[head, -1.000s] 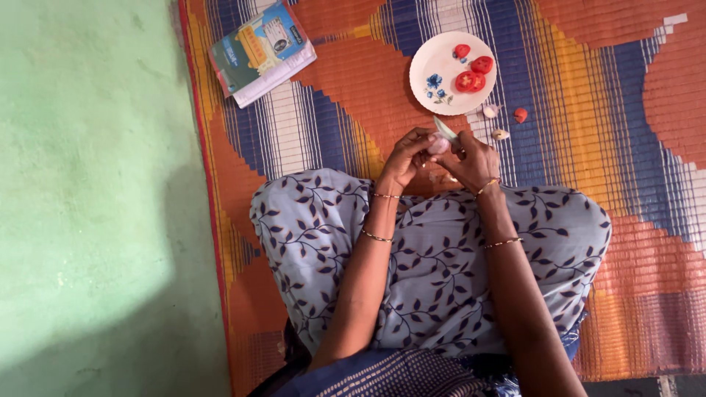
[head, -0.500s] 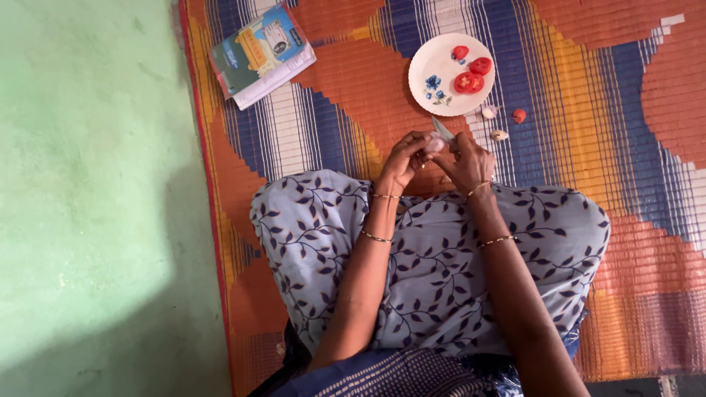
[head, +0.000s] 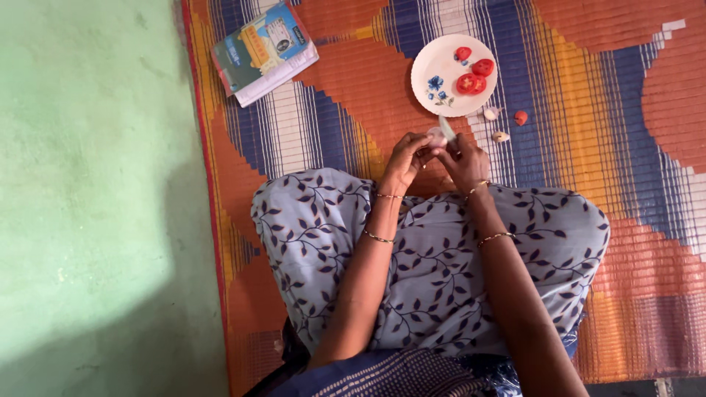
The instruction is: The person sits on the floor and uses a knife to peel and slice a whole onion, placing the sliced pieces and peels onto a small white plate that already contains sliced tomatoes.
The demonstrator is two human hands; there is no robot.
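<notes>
1. The left hand (head: 407,156) is closed around a small pale, roundish piece (head: 437,137), perhaps a garlic clove or small onion; it is too small to tell which. It sits at the fingertips, just above the person's lap and just below the white plate (head: 446,65). Pinching it by the sides would leave the face being worked open to view.

2. The right hand (head: 463,158) grips a small knife whose pale blade (head: 446,126) points up toward the plate, touching or just beside the pale piece. Short, shallow strokes suit so small a thing, I judge, with the edge angled away from the left thumb.

3. Both hands are held close together over the striped woven mat (head: 353,110), not resting on it. Bracing the wrists against the knees under the leaf-print cloth (head: 434,257) would likely steady the cut.

4. The plate already carries red tomato pieces (head: 471,77) on its right half; its left half, with a blue flower print, is bare. That bare part is the nearest landing place.

5. Two pale cloves (head: 494,125) and a small red bit (head: 521,117) lie on the mat just right of the plate, within reach of the right hand.

6. The booklet (head: 265,53) lies well apart at upper left, beside the green floor (head: 95,206), and needs no attention.
</notes>
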